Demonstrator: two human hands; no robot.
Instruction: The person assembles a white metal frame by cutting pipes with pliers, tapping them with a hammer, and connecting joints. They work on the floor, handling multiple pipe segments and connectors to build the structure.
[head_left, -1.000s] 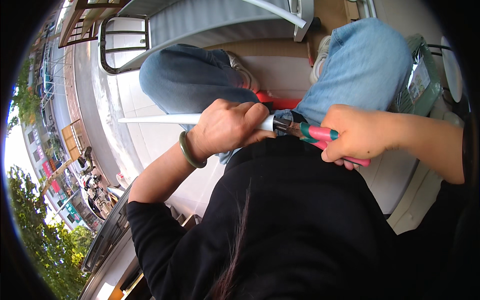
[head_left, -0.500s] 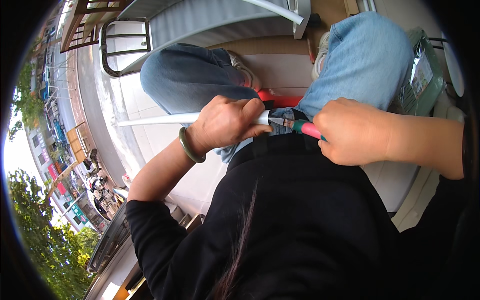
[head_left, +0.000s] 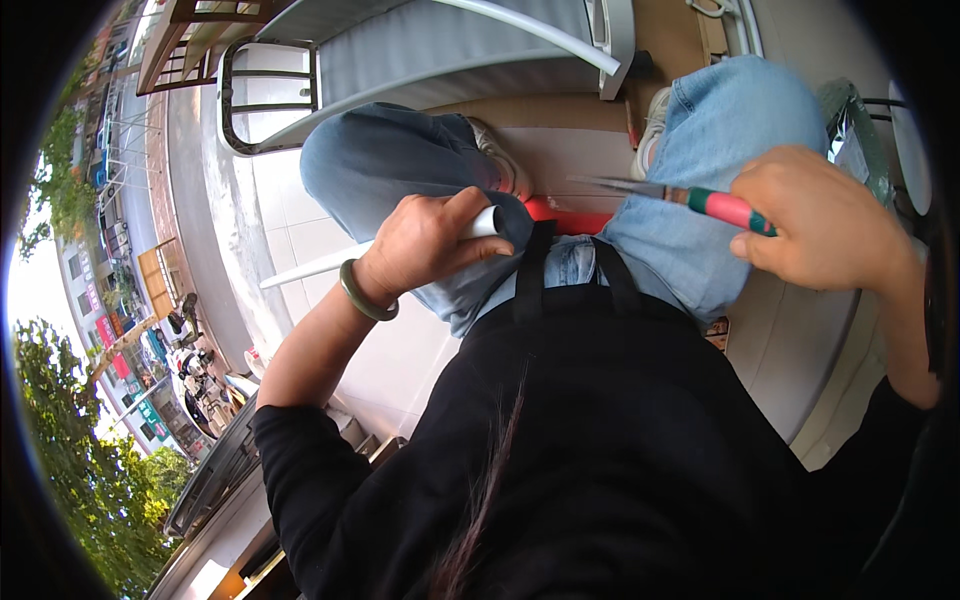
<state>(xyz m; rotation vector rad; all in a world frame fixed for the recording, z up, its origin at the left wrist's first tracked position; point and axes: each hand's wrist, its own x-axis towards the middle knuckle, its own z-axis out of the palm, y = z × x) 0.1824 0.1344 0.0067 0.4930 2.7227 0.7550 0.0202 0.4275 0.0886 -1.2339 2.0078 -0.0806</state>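
The two hands of the person are well apart from each other, and each one is closed on its own thing. The left hand [head_left: 425,242], at the centre-left of the frame, is wrapped around a long white round tube [head_left: 318,265]. The tube slants from the left of the frame up toward the centre; its open near end comes out just beyond the thumb and the fingers, and its thin far end points to the left. A green ring-shaped bangle [head_left: 364,292] sits around the left wrist.

The right hand [head_left: 822,222], at the right of the frame, grips a pair of pliers with pink and green handles [head_left: 728,207]. Their narrow grey metal nose points to the left, toward the end of the tube, but it does not touch it. Whether the nose is fully closed, I cannot tell.

Below the hands is a black long-sleeved top [head_left: 610,420], and above are two legs in light blue denim trousers [head_left: 745,140], with the knees spread. Between them, near the middle, lies a bright red object [head_left: 572,218]. In the upper centre stands a grey fabric panel with a pale frame [head_left: 450,62], and a second white tube [head_left: 545,38] crosses it.
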